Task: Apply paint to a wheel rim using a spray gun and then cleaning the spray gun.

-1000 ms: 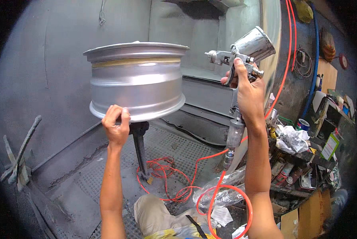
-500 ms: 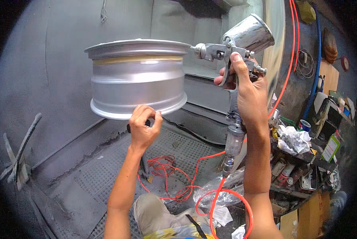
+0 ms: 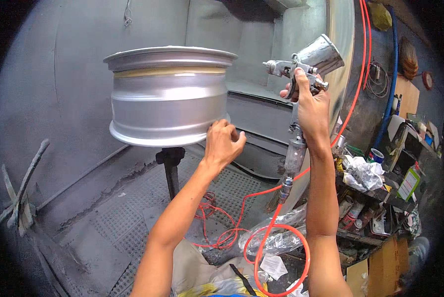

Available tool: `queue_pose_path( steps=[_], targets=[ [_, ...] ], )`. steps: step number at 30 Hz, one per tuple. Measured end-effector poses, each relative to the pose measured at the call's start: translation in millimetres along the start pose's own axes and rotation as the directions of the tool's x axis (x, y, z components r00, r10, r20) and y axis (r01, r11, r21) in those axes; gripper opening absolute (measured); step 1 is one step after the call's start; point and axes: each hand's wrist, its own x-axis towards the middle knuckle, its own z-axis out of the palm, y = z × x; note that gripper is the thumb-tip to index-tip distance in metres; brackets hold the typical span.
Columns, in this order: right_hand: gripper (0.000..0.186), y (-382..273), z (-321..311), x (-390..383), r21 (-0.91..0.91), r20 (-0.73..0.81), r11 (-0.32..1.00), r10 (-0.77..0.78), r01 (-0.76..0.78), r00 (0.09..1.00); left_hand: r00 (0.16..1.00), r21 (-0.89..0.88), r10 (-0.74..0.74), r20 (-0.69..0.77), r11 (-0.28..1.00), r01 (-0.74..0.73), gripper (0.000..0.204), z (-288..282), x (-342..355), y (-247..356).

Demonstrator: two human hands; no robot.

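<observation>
Wheel rim (image 3: 167,106), silver, is found left of centre, lying flat with its barrel wall upright on top of a dark stand (image 3: 170,159). A tan band (image 3: 167,72) runs around the wall below the upper lip.

Left hand (image 3: 224,142) reaches to the right end of the lower lip. Its fingers are half curled, its thumb stands apart, and it encloses nothing; how firmly the fingertips bear on the lip cannot be told from where I stand. Right hand (image 3: 311,109) is closed around the handle of a metal spray gun (image 3: 283,68), thumb over the rear of the body. Nozzle faces left toward the rim, well apart from it; whether the trigger is pressed cannot be told. Cup (image 3: 323,53) leans to the right above the gun.

Step in hand is judged to be light handling of the rim with the gun held aside. Recommended practice: contact at the lower lip only, fingertips clear of the silver wall, since finger marks would likely show. Any push should run along the lip, not upward, so that the rim stays seated. Gun is best held steady, nozzle level and clear of the left hand. Red hose (image 3: 308,255) hangs in a loop near the right forearm; slack there should be kept from snagging.
</observation>
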Motion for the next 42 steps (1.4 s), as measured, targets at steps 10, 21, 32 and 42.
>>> queue_pose_path(
  steps=[10,21,32,42],
  targets=[
    [0.029,-15.9,9.3,-5.8,0.059,0.046,0.996,0.058,-0.061,0.997,0.981,-0.008,0.090,-0.172,0.996,-0.093,0.016,-84.7,-2.5,-5.5],
    [0.031,-47.4,20.1,-19.0,0.129,0.119,0.989,0.053,-0.069,0.991,0.881,0.098,-0.060,-0.469,0.988,0.120,0.026,-182.0,-30.0,-79.4],
    [0.027,-25.3,13.9,-22.0,0.089,0.051,0.995,0.045,-0.049,0.998,0.919,0.082,0.066,-0.390,0.996,-0.036,0.017,-153.1,-37.6,-60.9],
    [0.025,-9.7,16.3,-28.6,0.063,0.028,0.997,0.038,-0.040,0.999,0.971,0.086,0.070,-0.228,0.995,-0.051,0.014,-100.4,-33.4,-10.5]
  ],
)
